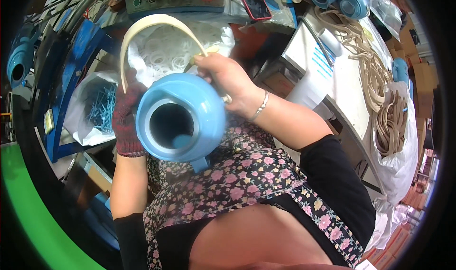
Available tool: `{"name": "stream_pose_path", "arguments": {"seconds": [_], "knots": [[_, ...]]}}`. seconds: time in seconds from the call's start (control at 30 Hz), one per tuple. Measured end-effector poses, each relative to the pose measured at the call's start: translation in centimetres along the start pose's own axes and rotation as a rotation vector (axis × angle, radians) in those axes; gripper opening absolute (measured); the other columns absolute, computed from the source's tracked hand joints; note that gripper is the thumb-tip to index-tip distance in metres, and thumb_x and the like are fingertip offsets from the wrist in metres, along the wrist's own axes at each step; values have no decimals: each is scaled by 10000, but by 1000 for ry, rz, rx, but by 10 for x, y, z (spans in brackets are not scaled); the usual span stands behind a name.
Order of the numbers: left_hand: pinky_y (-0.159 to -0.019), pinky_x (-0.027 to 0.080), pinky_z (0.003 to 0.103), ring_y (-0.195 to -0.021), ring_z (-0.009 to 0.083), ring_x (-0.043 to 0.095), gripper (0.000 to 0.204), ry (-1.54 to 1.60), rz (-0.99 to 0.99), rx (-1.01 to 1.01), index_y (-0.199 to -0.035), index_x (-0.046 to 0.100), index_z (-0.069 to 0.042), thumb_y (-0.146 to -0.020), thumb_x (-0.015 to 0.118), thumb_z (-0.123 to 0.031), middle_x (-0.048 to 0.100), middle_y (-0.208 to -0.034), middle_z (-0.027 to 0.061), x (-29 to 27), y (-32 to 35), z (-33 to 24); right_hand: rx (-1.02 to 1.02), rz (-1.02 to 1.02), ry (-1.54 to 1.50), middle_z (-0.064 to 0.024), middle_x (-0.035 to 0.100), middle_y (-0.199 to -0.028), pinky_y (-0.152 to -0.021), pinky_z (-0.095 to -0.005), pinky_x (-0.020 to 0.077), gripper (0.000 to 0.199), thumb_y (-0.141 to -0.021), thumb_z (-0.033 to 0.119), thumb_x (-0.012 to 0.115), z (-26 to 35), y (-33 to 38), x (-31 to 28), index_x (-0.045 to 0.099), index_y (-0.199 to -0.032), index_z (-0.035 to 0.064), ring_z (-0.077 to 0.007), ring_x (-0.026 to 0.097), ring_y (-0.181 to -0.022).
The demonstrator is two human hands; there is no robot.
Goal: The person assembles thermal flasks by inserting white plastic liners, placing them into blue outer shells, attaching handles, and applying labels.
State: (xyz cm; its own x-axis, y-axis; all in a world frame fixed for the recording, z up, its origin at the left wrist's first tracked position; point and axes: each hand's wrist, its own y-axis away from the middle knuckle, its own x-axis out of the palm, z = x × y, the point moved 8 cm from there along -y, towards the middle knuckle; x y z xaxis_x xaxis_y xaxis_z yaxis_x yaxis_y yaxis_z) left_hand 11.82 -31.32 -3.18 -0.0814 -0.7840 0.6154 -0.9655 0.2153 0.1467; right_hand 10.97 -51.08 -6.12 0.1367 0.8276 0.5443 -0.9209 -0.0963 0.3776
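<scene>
A light-blue, round-shouldered flask body [211,113] is tilted in front of me, its wide round opening facing up at me. A small blue tab juts from its near side. My left hand [127,115], in a dark red and grey knit glove, is closed round the flask's left side; its fingers are partly hidden. In my bare right hand [221,75] one end of a curved cream handle strap [159,19] is pinched beside the flask's far right shoulder. The strap arches over beyond the flask, its other end near my gloved fingers. A small pale peg [227,99] sticks out by my right palm.
Beyond the flask lies a white bag of translucent rings [166,54]. Left of it, another bag holds small blue plastic pieces [102,109]. Bundled beige straps [370,75] cover the right-hand table [349,96]. A button panel [175,0] and a phone [253,1] are at the back.
</scene>
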Motion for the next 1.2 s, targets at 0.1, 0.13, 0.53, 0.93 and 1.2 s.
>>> {"name": "stream_pose_path", "arguments": {"seconds": [0.1, 0.13, 0.53, 0.93, 1.2], "knots": [[-842, 499, 322, -870, 179, 588, 565, 5, 83, 71, -1331, 415, -7, -836, 626, -177, 575, -924, 55, 18, 7, -9, -61, 36, -41, 24, 518, -682, -525, -202, 367, 190, -885, 238, 643, 3, 5, 0, 564, -826, 75, -56, 443, -592], [-864, 495, 335, -879, 185, 591, 562, 7, 75, 57, -1331, 414, -3, -839, 624, -177, 576, -930, 58, 15, 7, -6, -75, 58, -47, 25, 520, -686, -528, -198, 367, 190, -889, 243, 641, 2, 7, 2, 568, -837, 75, -54, 443, -594], [-830, 482, 291, -888, 158, 591, 479, -703, 66, 586, -1292, 430, 55, -975, 496, -298, 614, -1007, 103, 65, 24, -56, -610, 263, 133, -104, 545, -1165, -988, -369, 400, 518, -986, 496, 390, 52, 24, 24, 504, -1211, 43, -205, 471, -1143], [-848, 497, 320, -874, 164, 567, 390, -556, 45, 274, -1220, 508, -16, -866, 573, -165, 581, -987, 86, 91, 19, -52, -1146, 340, 853, -185, 472, -1315, -981, -398, 438, 974, -601, 180, 884, 95, 160, 72, 315, -1377, 27, -295, 530, -1173], [-985, 395, 321, -1086, 184, 530, 440, -636, 113, 381, -1368, 389, -56, -963, 488, -195, 534, -1260, 122, 160, 21, -65, -1427, 94, 668, -119, 577, -1106, -907, -336, 467, 668, -613, 183, 787, 145, 185, 59, 490, -1200, 67, -275, 603, -1014]]}}
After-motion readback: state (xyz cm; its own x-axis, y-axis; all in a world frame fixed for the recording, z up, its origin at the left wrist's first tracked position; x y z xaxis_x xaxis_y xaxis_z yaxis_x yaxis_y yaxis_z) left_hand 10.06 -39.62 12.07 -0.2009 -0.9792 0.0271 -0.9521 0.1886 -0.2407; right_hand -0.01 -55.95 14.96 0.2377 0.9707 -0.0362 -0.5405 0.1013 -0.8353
